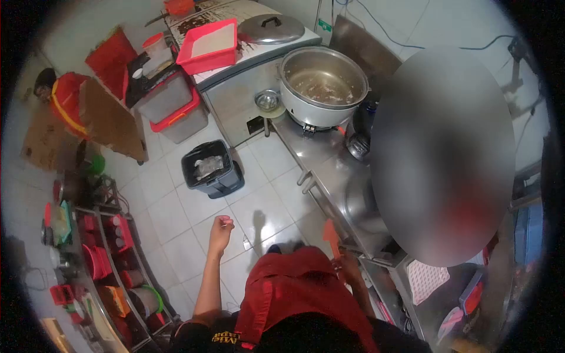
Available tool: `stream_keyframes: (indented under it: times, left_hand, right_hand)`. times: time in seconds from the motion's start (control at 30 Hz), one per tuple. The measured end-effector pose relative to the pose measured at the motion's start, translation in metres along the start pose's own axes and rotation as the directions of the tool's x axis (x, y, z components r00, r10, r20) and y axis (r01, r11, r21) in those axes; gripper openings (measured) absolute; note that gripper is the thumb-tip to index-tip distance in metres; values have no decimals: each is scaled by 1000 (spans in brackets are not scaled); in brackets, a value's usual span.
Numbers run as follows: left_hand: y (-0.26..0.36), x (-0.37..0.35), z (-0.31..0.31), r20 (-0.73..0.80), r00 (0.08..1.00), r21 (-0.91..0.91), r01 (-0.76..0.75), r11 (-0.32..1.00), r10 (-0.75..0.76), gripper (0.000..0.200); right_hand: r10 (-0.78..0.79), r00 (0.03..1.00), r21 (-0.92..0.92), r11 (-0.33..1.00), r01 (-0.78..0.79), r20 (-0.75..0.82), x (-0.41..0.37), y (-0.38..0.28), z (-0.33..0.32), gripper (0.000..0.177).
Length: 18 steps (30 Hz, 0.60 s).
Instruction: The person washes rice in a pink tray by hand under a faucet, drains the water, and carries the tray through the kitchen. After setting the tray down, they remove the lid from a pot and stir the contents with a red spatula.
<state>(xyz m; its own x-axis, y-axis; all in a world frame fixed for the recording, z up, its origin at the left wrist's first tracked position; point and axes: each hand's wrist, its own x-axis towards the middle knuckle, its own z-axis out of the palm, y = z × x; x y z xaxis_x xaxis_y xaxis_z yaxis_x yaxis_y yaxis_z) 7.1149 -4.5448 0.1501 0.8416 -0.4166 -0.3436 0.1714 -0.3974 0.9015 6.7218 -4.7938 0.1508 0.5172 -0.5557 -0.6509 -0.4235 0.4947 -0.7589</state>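
Observation:
My left hand (pixel 221 228) is held out over the tiled floor, fingers curled in, with nothing visible in them. A dark bin (pixel 232 183) with a crumpled clear plastic bag (pixel 209 167) inside stands on the floor beyond it. My right hand (pixel 349 269) is low beside the red apron (pixel 294 282), closed around the lower end of an orange spatula-like tool (pixel 331 235). The tool's flat, broad end points up, near the steel counter's edge. Part of the right hand is in shadow.
A large open rice cooker (pixel 323 109) with residue inside sits on the steel counter (pixel 329 170). Behind are a red tray (pixel 191 50) and a metal lid (pixel 271 28). A storage rack (pixel 106 215) lines the left. A blurred oval hides part of the right side.

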Motion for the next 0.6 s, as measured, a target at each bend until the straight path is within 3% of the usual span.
stream_keyframes:
  times: [0.07, 0.2, 0.23, 0.27, 0.3, 0.33, 0.37, 0.4, 0.43, 0.47, 0.53, 0.6]
  left_hand:
    - [-27, 34, 1, 131, 991, -92, 44, 995, -32, 21]
    - [-184, 61, -25, 159, 961, -34, 235, 971, -227, 35]
    - [-230, 52, -43, 321, 947, 433, -132, 892, -16, 21]
    - [-267, 42, -59, 460, 866, 711, -492, 502, 197, 13]
    - [-272, 20, -72, 499, 866, 732, -438, 522, 26, 11]
    - [-284, -12, -77, 267, 925, 462, 124, 878, -271, 13]
    - [-259, -35, -64, 314, 869, -245, 463, 852, -382, 18]
    - [-253, -51, -60, 355, 798, -793, 533, 296, -486, 24]
    - [-250, -63, -54, 539, 780, -836, 541, -92, -318, 23]
    - [-244, -68, -53, 443, 776, -848, 525, 71, -449, 23]
    - [-234, -59, -49, 312, 755, -773, 555, 308, -577, 23]
    - [-233, -27, -41, 251, 751, -690, 581, 431, -611, 25]
  right_hand:
    - [33, 999, -52, 998, -32, 17, 29, -32, 8, 49]
    - [-8, 996, -59, 998, 14, 94, 107, -96, 19, 49]
    - [-6, 994, -99, 995, 17, 110, 123, -117, 22, 52]
    - [-56, 993, -83, 994, 65, 107, 145, -136, 27, 55]
    - [-105, 989, -60, 992, 112, 100, 167, -155, 36, 57]
    - [-94, 991, -53, 994, 99, 95, 181, -181, 45, 57]
    - [-156, 976, -105, 979, 173, 149, 195, -216, 55, 59]
    - [-222, 953, -155, 954, 256, 206, 217, -248, 65, 60]
    - [-238, 941, 29, 971, 238, 239, 249, -263, 74, 59]
    - [-247, 932, 205, 959, 195, 266, 277, -274, 80, 59]
    - [-177, 936, -111, 969, 219, 305, 303, -351, 94, 58]
    - [-178, 935, -22, 981, 194, 307, 354, -391, 106, 57]
